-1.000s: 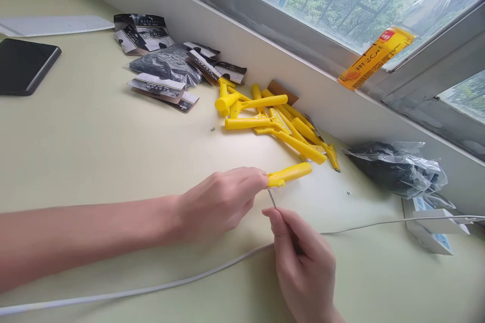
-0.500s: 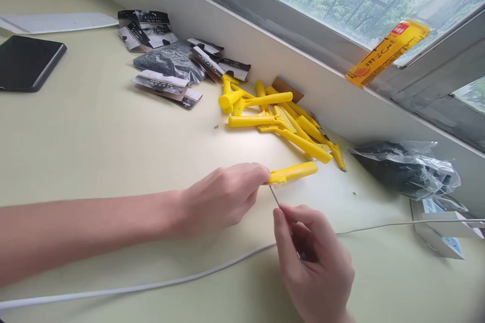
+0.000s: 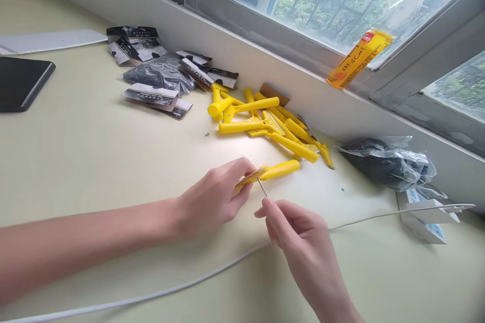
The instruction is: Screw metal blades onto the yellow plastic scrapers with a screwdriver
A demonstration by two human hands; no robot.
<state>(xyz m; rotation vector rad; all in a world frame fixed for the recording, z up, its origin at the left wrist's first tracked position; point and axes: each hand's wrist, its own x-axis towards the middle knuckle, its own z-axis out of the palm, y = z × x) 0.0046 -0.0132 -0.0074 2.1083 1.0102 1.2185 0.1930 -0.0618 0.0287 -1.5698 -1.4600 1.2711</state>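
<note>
My left hand is closed around the head of a yellow scraper, whose handle points to the right. Between the fingers and thumb of my right hand is a thin metal shaft, which looks like a screwdriver; its grip is hidden in the palm. The shaft's tip touches the scraper head or lies very close to it. Just beyond my hands lies a pile of yellow scrapers, some with metal blades showing.
A clear bag of dark items lies right, near a white power strip. A white cable crosses the front. Black card packaging and a phone are left. Small screws lie loose. The window wall borders the back.
The scraper head has turned so that more of its flat face shows. My right hand has rolled, with the screwdriver tip still at the head. The camera view has shifted slightly.
</note>
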